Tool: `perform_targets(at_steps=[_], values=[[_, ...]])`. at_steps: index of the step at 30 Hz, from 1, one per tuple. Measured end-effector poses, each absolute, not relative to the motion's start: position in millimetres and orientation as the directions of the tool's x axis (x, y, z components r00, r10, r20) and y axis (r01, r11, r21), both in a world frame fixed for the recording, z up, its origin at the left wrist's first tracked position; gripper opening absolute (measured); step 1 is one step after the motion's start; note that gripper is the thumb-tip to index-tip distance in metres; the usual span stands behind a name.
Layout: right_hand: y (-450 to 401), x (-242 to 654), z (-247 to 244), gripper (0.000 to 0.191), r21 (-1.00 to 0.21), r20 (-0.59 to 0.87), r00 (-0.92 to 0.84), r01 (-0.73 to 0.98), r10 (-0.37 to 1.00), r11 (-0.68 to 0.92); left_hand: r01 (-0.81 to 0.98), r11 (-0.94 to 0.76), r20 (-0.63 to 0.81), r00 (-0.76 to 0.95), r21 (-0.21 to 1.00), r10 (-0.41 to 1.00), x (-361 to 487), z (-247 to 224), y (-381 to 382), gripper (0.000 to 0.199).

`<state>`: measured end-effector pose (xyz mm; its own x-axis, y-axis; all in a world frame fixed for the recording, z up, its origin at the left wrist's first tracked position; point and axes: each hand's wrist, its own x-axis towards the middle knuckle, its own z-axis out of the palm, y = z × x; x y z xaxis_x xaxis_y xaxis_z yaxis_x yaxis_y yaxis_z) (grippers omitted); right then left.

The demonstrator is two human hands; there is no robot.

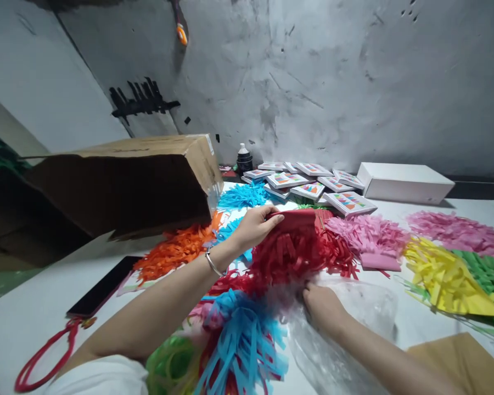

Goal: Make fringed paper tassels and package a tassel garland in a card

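My left hand (255, 226), with a silver bangle on the wrist, is closed on the top edge of a red paper fringe (290, 249), whose cut strips hang down. Lower and to the right, my right hand (323, 307) is closed by the strips' lower ends, beside a crumpled clear plastic bag (366, 299); its fingertips are partly hidden, and what they hold is unclear. More red strips lie behind the held piece. Blue fringe (242, 340) spreads out in front, and orange fringe (177, 249) lies to the left.
An open cardboard box (148, 181) stands at the left, near a phone (102, 285) with a red cord. Flat printed boxes (308, 189) are piled at the back beside a white box (405, 184). Pink, yellow (448, 277) and green fringes lie right.
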<state>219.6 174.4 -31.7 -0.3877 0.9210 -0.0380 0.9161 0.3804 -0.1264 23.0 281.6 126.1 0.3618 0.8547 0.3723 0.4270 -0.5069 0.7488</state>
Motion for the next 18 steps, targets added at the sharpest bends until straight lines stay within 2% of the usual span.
perform_targets(at_steps=[2,5,7,10,13,18], values=[[176.0,218.4,-22.8,0.024,-0.142,-0.006,-0.392,0.911,0.92,0.387,0.386,-0.46,0.33,0.358,0.799,0.873,17.3,124.0,270.8,0.03],[166.1,223.7,3.3,0.012,-0.17,0.091,-0.376,0.906,0.922,0.387,0.31,-0.35,0.229,0.367,0.884,0.902,6.9,115.2,251.6,0.033],[153.4,226.7,26.3,0.018,-0.187,0.167,-0.363,0.901,0.917,0.391,0.247,-0.26,0.152,0.385,0.934,0.91,3.3,106.0,236.6,0.036],[135.3,218.8,58.6,0.032,-0.225,0.367,-0.381,0.849,0.849,0.478,0.14,-0.134,0.066,0.412,0.981,0.909,8.8,88.5,212.2,0.042],[127.7,199.1,71.7,0.031,-0.279,0.57,-0.351,0.768,0.743,0.576,0.048,-0.053,0.029,0.415,0.997,0.909,23.7,70.4,187.3,0.045],[127.1,193.8,55.2,0.027,-0.436,0.538,-0.244,0.738,0.807,0.514,-0.037,0.036,-0.017,0.419,0.999,0.908,36.9,48.5,155.9,0.046]])
